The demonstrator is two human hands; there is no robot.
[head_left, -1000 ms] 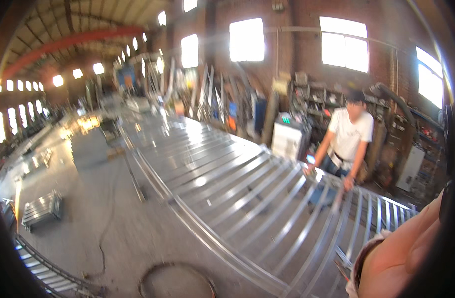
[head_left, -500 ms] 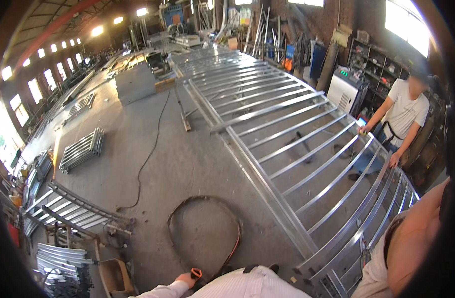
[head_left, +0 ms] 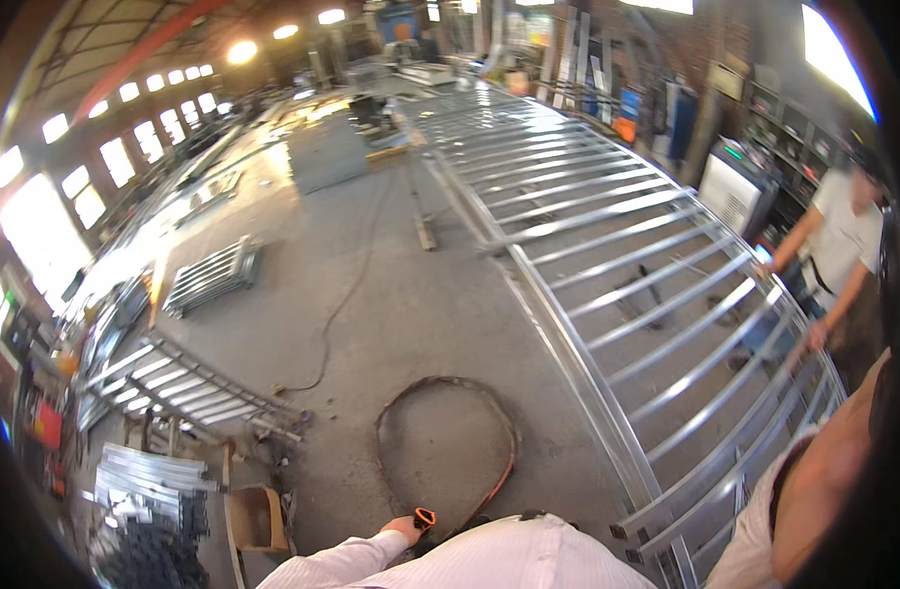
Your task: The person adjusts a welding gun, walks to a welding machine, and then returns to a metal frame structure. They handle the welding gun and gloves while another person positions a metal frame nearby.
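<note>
My left hand [head_left: 401, 529], in a pale striped sleeve, is at the bottom edge, closed round a black-and-orange handled tool [head_left: 424, 518]. The exact kind of tool cannot be made out. A dark cable [head_left: 381, 432] with a reddish stretch loops over the floor just beyond this hand. My right hand is out of view. To the right lies a long frame of shiny metal bars [head_left: 578, 339], raised off the floor like a wide ladder, its near corner not far from my body.
A co-worker [head_left: 843, 231] stands at the frame's right side, both hands on it. Another person's bare arm [head_left: 833, 461] is close on my right. Left are a smaller barred panel [head_left: 190, 388], a stack of metal strips [head_left: 141, 476] and a cardboard box [head_left: 256, 518].
The whole view has shifted, so the scene sits further right and slightly lower. My left hand still holds the tool near the cable loop.
</note>
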